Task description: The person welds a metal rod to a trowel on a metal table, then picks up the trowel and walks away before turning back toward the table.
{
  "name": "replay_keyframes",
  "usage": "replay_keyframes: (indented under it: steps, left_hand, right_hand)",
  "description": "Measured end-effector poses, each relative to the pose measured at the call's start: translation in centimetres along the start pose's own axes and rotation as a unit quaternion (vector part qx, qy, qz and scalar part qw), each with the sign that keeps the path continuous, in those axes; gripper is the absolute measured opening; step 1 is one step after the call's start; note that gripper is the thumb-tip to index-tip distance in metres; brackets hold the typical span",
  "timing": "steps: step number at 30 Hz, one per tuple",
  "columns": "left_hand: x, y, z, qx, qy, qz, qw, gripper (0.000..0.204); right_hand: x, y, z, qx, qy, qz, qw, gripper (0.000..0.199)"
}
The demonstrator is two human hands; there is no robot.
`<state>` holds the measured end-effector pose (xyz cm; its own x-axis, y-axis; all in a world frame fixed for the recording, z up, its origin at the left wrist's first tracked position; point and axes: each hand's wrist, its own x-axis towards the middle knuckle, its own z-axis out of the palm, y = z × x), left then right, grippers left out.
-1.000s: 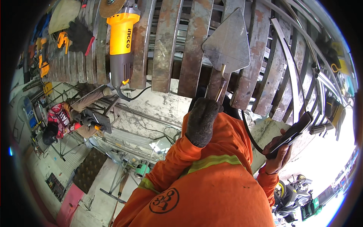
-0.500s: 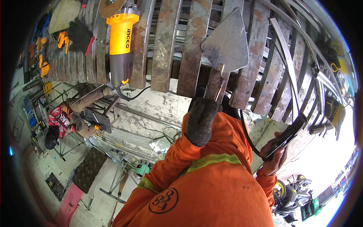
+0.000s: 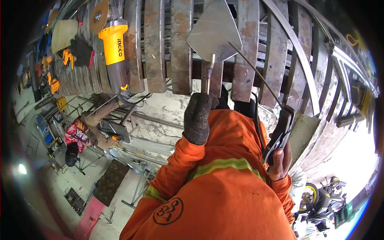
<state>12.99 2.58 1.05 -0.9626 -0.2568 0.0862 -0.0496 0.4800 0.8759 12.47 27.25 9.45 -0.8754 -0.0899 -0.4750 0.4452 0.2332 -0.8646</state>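
My left hand [image 3: 197, 119], in a dark knit glove, is closed around the narrow metal shank [image 3: 209, 74] of a trowel. The trowel's flat grey pointed blade [image 3: 216, 34] lies over the slatted metal bench, pointing away from me. My bare right hand [image 3: 280, 163] grips a black welding electrode holder [image 3: 281, 127] with a cable [image 3: 257, 116] running from it. From its jaws a thin welding rod [image 3: 258, 73] slants up and left. The rod's tip is over the lower right part of the blade; whether it touches, I cannot tell.
A yellow and grey angle grinder [image 3: 114, 50] lies left on the slatted bench [image 3: 181, 52], near a dark glove [image 3: 83, 52]. Bent metal strips [image 3: 298, 50] cross the right slats. A person [image 3: 78, 136] works low at the left. A motorcycle [image 3: 320, 200] stands lower right.
My right hand has brought the electrode holder inward and turned it, so the rod now shows over the trowel blade. My view has shifted; my left hand keeps its grip on the trowel.
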Motion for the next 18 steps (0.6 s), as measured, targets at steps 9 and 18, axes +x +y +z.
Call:
replay_keyframes:
  steps: [9, 18]
  left_hand:
    - [-0.8, -0.6, 0.2, -0.170, 0.030, -0.236, 0.956, 0.020]
    - [-2.6, -3.1, 0.8, -0.126, 0.089, -0.182, 0.971, 0.022]
  right_hand:
    - [0.0, 1.7, -1.6, 0.023, -0.051, 0.025, 0.998, 0.060]
    - [0.0, 2.6, -1.6, 0.021, -0.077, 0.015, 0.997, 0.058]
